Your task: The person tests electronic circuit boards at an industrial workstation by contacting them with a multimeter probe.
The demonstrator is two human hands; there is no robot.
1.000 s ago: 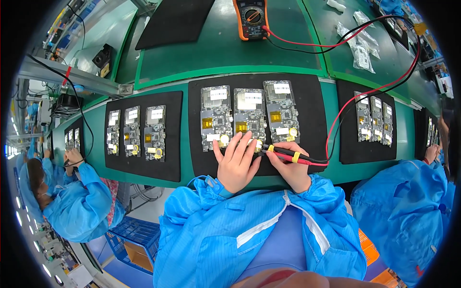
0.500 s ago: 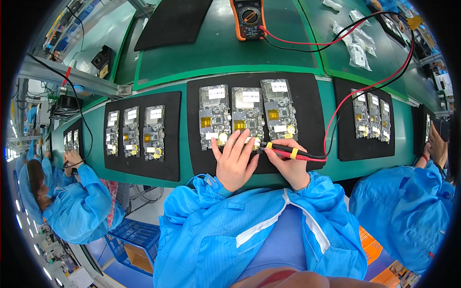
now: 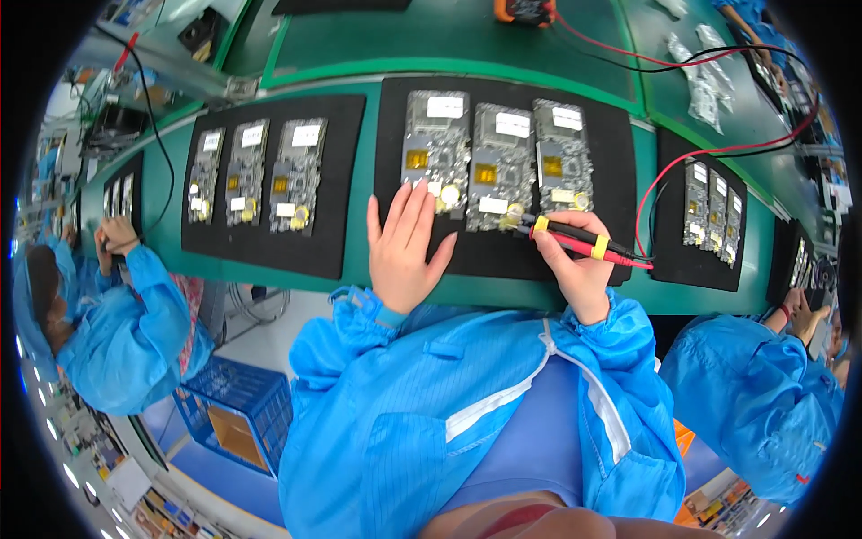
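Three circuit boards lie side by side on a black mat (image 3: 620, 180) in front of me: a left board (image 3: 446, 135), a middle board (image 3: 515, 171) and a right board (image 3: 549, 144). Each carries a white label and a yellow-gold patch. My left hand (image 3: 404, 256) is open and flat, its fingertips by the lower end of the left board. Between the fingers of my right hand (image 3: 575, 274) are a red test probe (image 3: 579, 244) and a black test probe (image 3: 575, 232). Their tips point at the middle board's lower right corner; contact cannot be made out.
An orange multimeter (image 3: 525, 11) stands at the far edge, its leads looping right. Side mats hold more boards: left mat (image 3: 337, 171), right mat (image 3: 669, 216). Co-workers in blue sit at left (image 3: 135, 341) and right (image 3: 745, 404). Clear plastic bags (image 3: 705, 94) lie far right.
The view has shifted, so the bench sits higher in the picture. My left hand has moved left, from the middle board to the left one. The probes stay in my right hand near the middle board.
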